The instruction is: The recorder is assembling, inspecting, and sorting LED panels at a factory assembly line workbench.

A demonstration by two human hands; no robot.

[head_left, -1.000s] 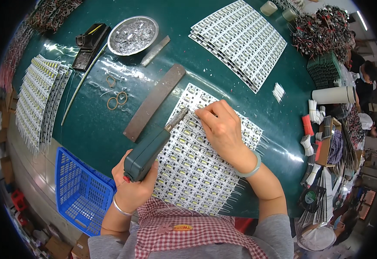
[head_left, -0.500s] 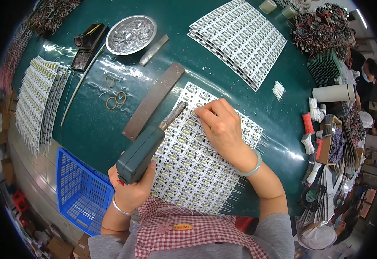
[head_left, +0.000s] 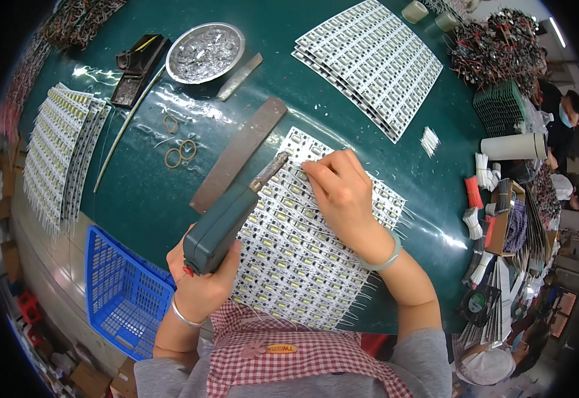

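Over the green desk [head_left: 276,40], the left hand [head_left: 200,282] grips a soldering gun [head_left: 219,229] and the right hand [head_left: 342,192] pinches at a sheet of white circuit boards [head_left: 296,265].

The left fingers wrap around the gun's handle, its metal tip slanting over the sheet's top left part; whether it touches cannot be told. The right thumb and forefinger are closed together at the sheet's upper rows, anything between them too small to make out. The sheet lies in front of the person, partly covered by both hands and the gun. A brown bar [head_left: 239,156] lies just left of it, with rubber bands [head_left: 179,154] farther left and a metal bowl [head_left: 200,81] of silvery scraps beyond. More board sheets are stacked at upper right [head_left: 375,66]; a blue basket [head_left: 93,278] stands lower left, beside the desk.
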